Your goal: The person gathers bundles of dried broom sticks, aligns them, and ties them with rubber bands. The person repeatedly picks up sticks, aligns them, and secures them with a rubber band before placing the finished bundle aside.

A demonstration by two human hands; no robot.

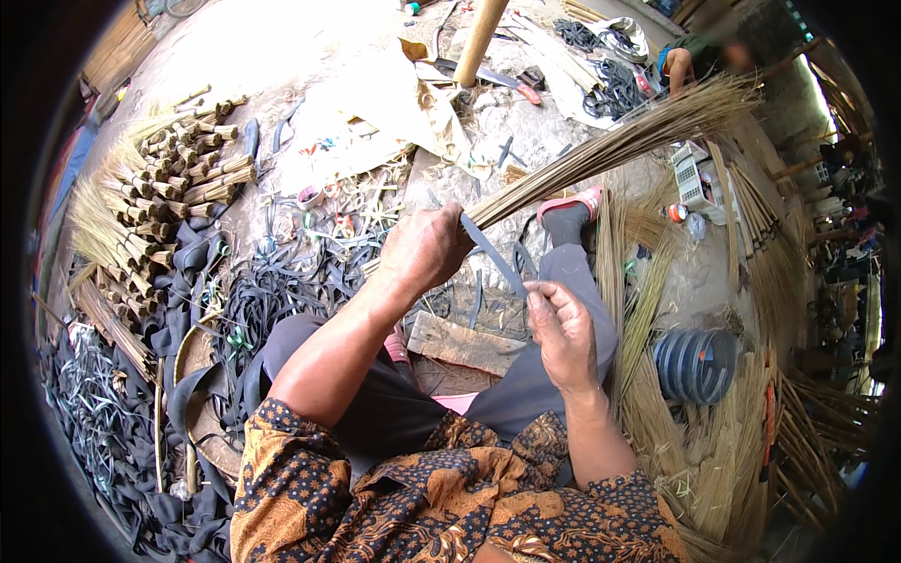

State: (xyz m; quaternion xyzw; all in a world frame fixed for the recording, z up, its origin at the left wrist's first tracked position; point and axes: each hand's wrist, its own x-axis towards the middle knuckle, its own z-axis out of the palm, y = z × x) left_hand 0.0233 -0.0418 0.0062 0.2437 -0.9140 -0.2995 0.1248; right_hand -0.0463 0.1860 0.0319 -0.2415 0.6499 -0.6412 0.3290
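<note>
My left hand (pixel 422 249) is closed around the stalk end of a long bundle of dry straw (pixel 610 145). The bundle slants up and away to the right, its loose tips fanning out. A flat grey strip (pixel 493 251), apparently rubber, runs taut from the bundle beside my left fist down to my right hand (pixel 563 338). Thumb and fingers of the right hand pinch the strip's end in front of my right knee. The left palm hides how the strip meets the stalks. Below the hands, between my legs, lies a worn wooden board (pixel 465 342).
Tied straw bundles (pixel 178 188) are piled at the left, above tangled black strips (pixel 291 291). Loose straw (pixel 713 441) and a bluish ribbed coil (pixel 696 366) lie at right. A red-handled knife (pixel 527 92) rests near a wooden post (pixel 479 42). Another person (pixel 680 68) is at far right.
</note>
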